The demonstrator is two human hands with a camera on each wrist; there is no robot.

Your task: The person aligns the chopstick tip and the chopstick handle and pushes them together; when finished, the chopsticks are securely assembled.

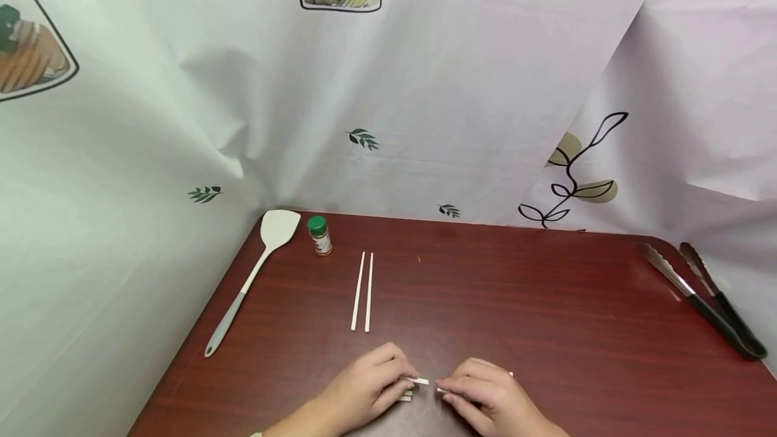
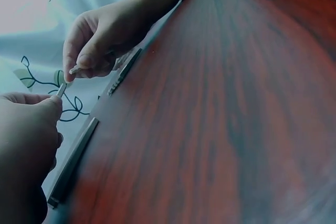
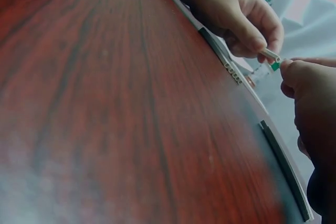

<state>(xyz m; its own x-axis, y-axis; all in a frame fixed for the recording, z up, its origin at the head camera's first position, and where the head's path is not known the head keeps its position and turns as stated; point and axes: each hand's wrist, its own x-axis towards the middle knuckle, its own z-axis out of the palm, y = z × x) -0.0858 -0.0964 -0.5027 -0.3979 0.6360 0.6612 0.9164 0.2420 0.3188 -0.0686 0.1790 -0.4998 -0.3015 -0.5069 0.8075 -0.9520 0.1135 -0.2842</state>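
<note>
Over the near middle of the table [image 1: 461, 302], my left hand [image 1: 371, 383] pinches a slim white tube [image 3: 270, 54] between thumb and fingers. Its hollow-looking end points at the right hand. My right hand [image 1: 488, 393], close beside it, pinches another slim white tube [image 1: 441, 390]; most of that one is hidden by the fingers. The two tube ends are a small gap apart in the head view. Below the left hand, more white tubes [image 1: 405, 399] lie side by side on the table, their ends showing in a row [image 3: 233, 73] in the right wrist view.
Two long white sticks [image 1: 362, 292] lie parallel beyond the left hand. A white spatula [image 1: 245, 283] with a grey handle and a green-capped spice jar [image 1: 320, 236] are at the left. Black-handled tongs [image 1: 722, 309] lie at the right edge. A printed white cloth [image 1: 425, 86] hangs behind.
</note>
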